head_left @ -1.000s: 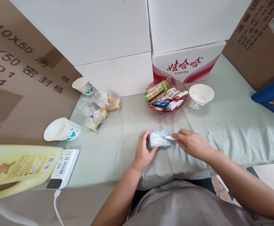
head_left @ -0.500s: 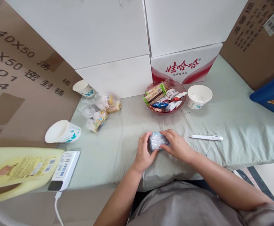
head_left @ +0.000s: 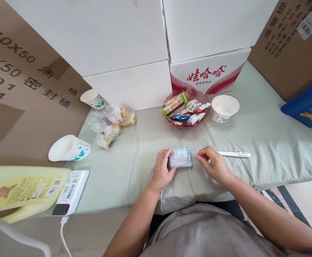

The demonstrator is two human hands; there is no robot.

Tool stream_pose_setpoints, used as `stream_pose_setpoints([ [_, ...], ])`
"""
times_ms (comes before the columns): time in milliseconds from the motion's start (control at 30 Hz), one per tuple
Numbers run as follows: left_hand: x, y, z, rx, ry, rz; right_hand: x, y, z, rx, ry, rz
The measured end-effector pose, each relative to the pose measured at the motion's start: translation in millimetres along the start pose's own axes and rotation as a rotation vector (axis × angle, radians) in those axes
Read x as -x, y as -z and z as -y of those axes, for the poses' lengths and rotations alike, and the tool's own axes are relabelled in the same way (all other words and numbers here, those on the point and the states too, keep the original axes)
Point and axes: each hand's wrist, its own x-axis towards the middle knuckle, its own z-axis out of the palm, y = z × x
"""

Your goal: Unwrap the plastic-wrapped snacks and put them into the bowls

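Note:
A small flat rectangular packet (head_left: 181,158) with blue edges, wrapped in crinkled clear film, lies on the green cloth. My left hand (head_left: 163,167) grips its left side, with fingers at the upper edge and the thumb at the lower corner. Just right of the packet, and apart from it, is my right hand (head_left: 214,166). Its fingers are curled in a pinch towards the thumb; whether something small sits between the tips cannot be seen. Behind that hand lies a slim white tool (head_left: 236,154), its left end hidden by the fingers.
A pink glass bowl (head_left: 207,101) of wrapped snacks stands beside a paper cup (head_left: 222,116). Two more cups, one nearer (head_left: 71,150), flank bagged snacks (head_left: 110,134) on the left. A white power bank (head_left: 71,192) with a cable lies by a yellow jug (head_left: 24,192). Boxes (head_left: 126,87) wall the back.
My right hand has let go of the packet and moved right, now covering the white tool's left end. My left hand still holds the packet. The view has shifted slightly.

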Motion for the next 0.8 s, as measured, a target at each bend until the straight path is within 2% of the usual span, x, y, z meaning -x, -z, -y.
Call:
stream_pose_setpoints([
  [67,-1,0.6,-1,0.006,-0.021,-0.001,0,-11,7,-0.003,0.080,0.097],
  [133,-1,1.4,-2,0.003,-0.037,-0.007,-2,-25,13,0.033,0.114,0.137],
  [233,-2,2.8,-3,0.019,-0.065,0.001,-5,-39,22,0.118,0.157,0.099],
  [367,-2,2.3,-1,0.108,-0.085,-0.029,-4,-42,29,0.107,0.313,0.079],
  [467,0,-0.9,7,0.257,0.032,-0.156,-1,-42,23,0.033,0.223,0.094],
  [567,3,-5.6,21,0.487,0.291,-0.408,0,-43,13,-0.008,0.113,0.120],
  [633,4,-8.8,29,0.576,0.408,-0.547,-2,-44,11,0.042,0.093,0.149],
  [700,4,-10.9,32,0.595,0.433,-0.565,-4,-46,13,0.161,0.109,0.176],
  [800,2,-10.2,29,0.513,0.362,-0.488,-6,-47,19,0.280,0.177,0.208],
])
